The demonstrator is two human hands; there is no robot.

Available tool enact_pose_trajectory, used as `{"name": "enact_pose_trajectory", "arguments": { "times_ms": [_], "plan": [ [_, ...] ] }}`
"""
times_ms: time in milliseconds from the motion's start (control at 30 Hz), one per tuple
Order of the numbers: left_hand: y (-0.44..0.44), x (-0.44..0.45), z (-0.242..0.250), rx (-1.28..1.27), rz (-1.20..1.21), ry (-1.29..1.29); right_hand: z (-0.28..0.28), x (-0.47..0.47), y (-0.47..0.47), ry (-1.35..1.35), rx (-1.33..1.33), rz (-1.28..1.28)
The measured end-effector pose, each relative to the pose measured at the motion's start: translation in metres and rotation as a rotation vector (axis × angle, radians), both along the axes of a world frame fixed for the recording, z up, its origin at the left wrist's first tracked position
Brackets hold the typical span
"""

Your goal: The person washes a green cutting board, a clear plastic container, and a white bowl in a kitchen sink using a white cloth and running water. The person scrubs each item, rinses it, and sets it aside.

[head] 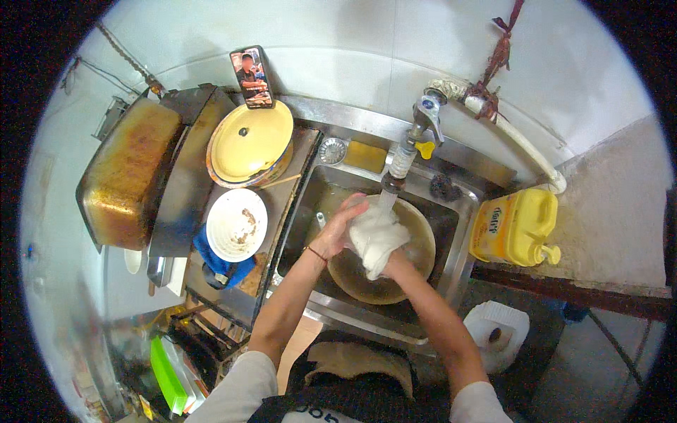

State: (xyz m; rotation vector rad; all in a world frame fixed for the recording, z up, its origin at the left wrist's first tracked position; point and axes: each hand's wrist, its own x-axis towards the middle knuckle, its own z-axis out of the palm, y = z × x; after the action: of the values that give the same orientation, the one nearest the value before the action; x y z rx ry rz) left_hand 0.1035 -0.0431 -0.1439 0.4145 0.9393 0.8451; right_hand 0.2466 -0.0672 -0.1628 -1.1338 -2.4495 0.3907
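Observation:
Water runs from the faucet (398, 169) onto a white cloth (378, 235) above a large round basin (382, 296) in the steel sink. My left hand (340, 226) is at the cloth's left side, fingers spread along it; a white rounded edge shows by those fingers, but whether it is a dish cannot be told. The cloth covers most of my right hand (392, 264), which reaches into it from below, its fingers hidden. Under both hands, the basin holds cloudy water.
Left of the sink stand a lidded yellow enamel pot (254, 140), a soiled white plate (237, 224) on a blue cloth (232, 272) and metal pans (129, 174). A phone (252, 76) leans against the wall. A yellow jug (513, 227), sponge (366, 157) and dark scourer (444, 188) sit around the sink.

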Motion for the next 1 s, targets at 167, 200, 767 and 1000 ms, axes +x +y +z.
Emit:
{"name": "enact_pose_trajectory", "arguments": {
  "times_ms": [167,200,767,1000],
  "plan": [
    [0.003,-0.003,-0.014,0.058,0.053,0.08,-0.004,-0.014,-0.007,0.769,-0.563,-0.214],
    [0.001,-0.003,-0.016,0.088,0.055,0.092,-0.007,-0.014,-0.007,1.149,-0.947,-0.287],
    [-0.01,0.001,0.015,-0.218,-0.12,-0.478,-0.009,0.02,-0.019,0.298,-0.305,0.068],
    [-0.02,0.0,0.014,-0.174,-0.078,-0.398,0.025,0.024,0.008,-0.088,-0.303,0.061]
  ]
}}
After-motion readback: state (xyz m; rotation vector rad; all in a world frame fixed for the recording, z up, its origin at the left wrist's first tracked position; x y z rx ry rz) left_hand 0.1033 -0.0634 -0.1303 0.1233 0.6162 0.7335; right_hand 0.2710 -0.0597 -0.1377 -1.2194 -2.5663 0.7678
